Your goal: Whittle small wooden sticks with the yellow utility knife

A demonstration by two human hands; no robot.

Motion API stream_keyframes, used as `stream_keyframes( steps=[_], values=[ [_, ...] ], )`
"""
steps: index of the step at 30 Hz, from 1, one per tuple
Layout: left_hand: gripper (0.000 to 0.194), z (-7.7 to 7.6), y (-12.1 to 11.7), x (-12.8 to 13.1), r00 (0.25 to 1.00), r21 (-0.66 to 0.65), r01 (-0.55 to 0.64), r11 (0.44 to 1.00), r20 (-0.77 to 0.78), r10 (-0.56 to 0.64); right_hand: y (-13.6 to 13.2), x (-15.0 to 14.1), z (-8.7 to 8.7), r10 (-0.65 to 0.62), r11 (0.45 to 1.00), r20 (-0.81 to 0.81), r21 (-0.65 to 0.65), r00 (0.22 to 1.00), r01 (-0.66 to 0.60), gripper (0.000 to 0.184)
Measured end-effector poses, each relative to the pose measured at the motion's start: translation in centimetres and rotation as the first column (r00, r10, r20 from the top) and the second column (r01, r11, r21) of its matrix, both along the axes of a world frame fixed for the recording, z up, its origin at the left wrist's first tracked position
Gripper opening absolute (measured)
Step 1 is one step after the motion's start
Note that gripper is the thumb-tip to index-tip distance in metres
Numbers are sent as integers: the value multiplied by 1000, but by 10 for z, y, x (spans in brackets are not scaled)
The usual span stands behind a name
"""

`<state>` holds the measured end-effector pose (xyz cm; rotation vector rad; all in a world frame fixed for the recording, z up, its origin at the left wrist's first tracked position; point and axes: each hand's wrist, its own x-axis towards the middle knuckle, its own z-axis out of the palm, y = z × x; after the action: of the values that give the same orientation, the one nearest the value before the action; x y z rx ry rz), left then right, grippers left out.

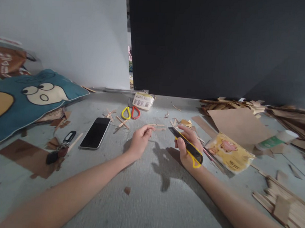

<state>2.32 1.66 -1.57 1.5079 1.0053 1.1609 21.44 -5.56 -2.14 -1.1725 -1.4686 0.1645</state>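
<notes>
My right hand [187, 146] is closed around a black and yellow utility knife [189, 147], held just above the grey floor with its tip pointing up and left. My left hand [139, 140] reaches forward with fingers curled, their tips pinching the end of a thin wooden stick [158, 129] that lies on the floor. A second stick [156, 125] lies just beyond it. Both forearms stretch in from the bottom of the view.
A black phone [95, 132] and keys [59, 150] lie to the left, beside a blue cartoon cushion [26, 99]. Yellow and red scissors [131, 112] and a packet [143, 100] sit farther back. A yellow snack bag [229, 152], cardboard sheets [239, 124] and stick piles [286, 208] are on the right.
</notes>
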Motion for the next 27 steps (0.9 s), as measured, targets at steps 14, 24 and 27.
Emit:
stream_keyframes(
  steps=[14, 24, 27],
  values=[
    [19, 13, -15, 0, 960, 25, 266, 964, -95, -263, -4, 7, 0, 184, 966, 69, -196, 980, -168, 31],
    [21, 17, -16, -2, 945, -11, 307, 952, -114, -306, -1, 5, 1, 188, 961, 375, -262, 908, -91, 44],
    [20, 18, -16, -3, 940, -14, 332, 943, -79, -332, -1, 3, 0, 221, 947, 378, -302, 899, -106, 47]
  ],
)
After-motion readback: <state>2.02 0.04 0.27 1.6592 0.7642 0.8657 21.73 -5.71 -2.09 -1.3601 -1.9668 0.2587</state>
